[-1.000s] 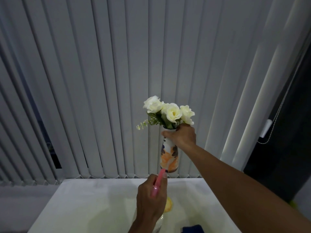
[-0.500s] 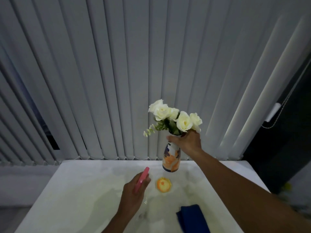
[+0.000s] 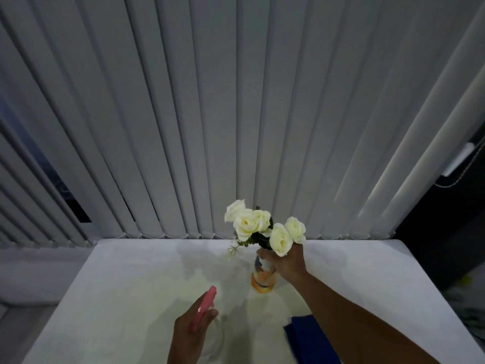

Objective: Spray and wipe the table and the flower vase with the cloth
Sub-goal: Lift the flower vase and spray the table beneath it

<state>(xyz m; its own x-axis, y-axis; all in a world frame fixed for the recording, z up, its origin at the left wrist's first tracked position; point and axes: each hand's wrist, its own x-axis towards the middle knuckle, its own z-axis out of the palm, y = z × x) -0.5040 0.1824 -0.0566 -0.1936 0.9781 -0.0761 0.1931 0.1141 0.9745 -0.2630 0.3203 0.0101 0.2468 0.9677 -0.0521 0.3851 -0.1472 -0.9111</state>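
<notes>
Fingers of the right hand (image 3: 287,261) were wrapped round the neck of the flower vase (image 3: 263,275), just under the white roses (image 3: 262,229), so the grasp was closed on it. The vase, patterned in orange and blue, stood upright, its base at the table (image 3: 118,298); whether it fully rested there I could not tell. The left hand (image 3: 190,334) was curled round a clear spray bottle (image 3: 214,340) with a pink trigger head (image 3: 203,308) that pointed up and away toward the vase, well short of it. The bottle's foot was out of view. A dark blue cloth (image 3: 305,337) lay flat on the white table near its front, partly covered by the right forearm, between the bottle and the right edge. Grey vertical blinds (image 3: 236,114) hung behind the table.
</notes>
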